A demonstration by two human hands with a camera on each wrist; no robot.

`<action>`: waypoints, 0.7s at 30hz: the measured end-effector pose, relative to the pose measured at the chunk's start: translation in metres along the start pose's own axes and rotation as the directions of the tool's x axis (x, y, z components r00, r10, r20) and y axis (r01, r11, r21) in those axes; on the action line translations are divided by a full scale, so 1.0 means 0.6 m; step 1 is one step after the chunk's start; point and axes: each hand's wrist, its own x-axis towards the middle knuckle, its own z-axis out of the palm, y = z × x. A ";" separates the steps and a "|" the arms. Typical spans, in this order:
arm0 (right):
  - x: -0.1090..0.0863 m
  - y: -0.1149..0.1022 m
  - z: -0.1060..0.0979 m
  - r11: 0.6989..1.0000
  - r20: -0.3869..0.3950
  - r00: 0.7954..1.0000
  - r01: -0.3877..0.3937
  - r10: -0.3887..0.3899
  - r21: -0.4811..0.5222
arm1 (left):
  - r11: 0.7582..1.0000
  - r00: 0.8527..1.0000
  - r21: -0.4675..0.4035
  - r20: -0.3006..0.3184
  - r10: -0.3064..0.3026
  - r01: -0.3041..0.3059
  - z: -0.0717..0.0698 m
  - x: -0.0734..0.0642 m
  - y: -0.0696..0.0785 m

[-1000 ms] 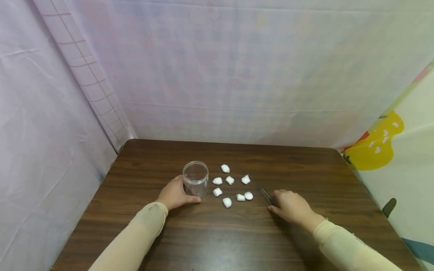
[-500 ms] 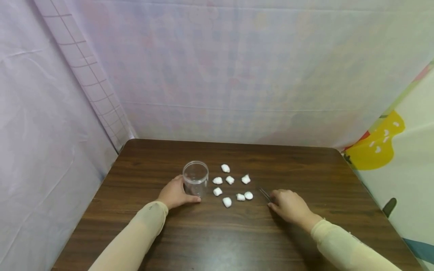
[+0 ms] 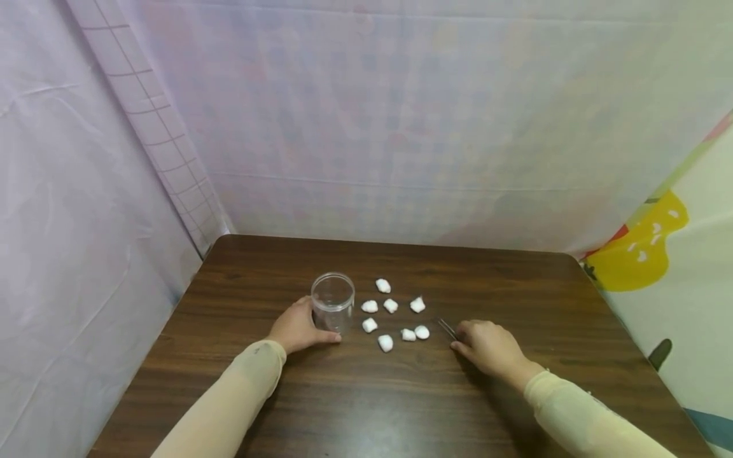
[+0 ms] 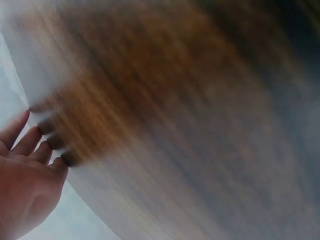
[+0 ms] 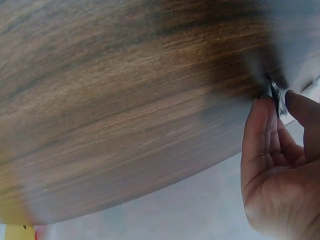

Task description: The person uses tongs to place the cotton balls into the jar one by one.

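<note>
A clear, round, open-topped jar (image 3: 333, 299) stands upright on the table. My left hand (image 3: 296, 327) holds it from the left, the thumb lying along its near side and the fingers around its far left. In the left wrist view the same hand (image 4: 30, 175) shows at the left edge with bent fingers. To the right, my right hand (image 3: 489, 346) pinches thin metal tweezers (image 3: 448, 329), whose tips point up-left, low over the table. The right wrist view shows the tweezers (image 5: 276, 95) between thumb and fingers. Several white cotton balls (image 3: 390, 306) lie loose between the two hands.
The dark wood-grain table (image 3: 366, 407) carries all of this. A pale curtain (image 3: 366, 127) hangs behind its far edge, and a white sheet (image 3: 86, 222) hangs on the left. On the right is a cloth with a yellow print (image 3: 635, 254).
The right hand with the tweezers has shifted very slightly. The whole head view has moved a little; the jar, the left hand and the cotton balls keep their places on the table.
</note>
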 end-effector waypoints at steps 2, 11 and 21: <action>0.001 0.001 0.001 1.000 -0.002 1.000 0.001 -0.001 0.000 | 1.000 1.000 0.001 -0.001 0.004 -0.004 0.001 0.000 -0.001; 0.002 0.007 0.001 1.000 -0.001 1.000 -0.003 0.003 -0.004 | 1.000 1.000 0.008 -0.002 -0.002 0.002 0.003 0.000 -0.001; 0.010 0.010 -0.026 1.000 -0.033 0.999 0.001 -0.002 -0.014 | 1.000 1.000 0.007 -0.008 -0.002 0.002 0.002 -0.002 0.000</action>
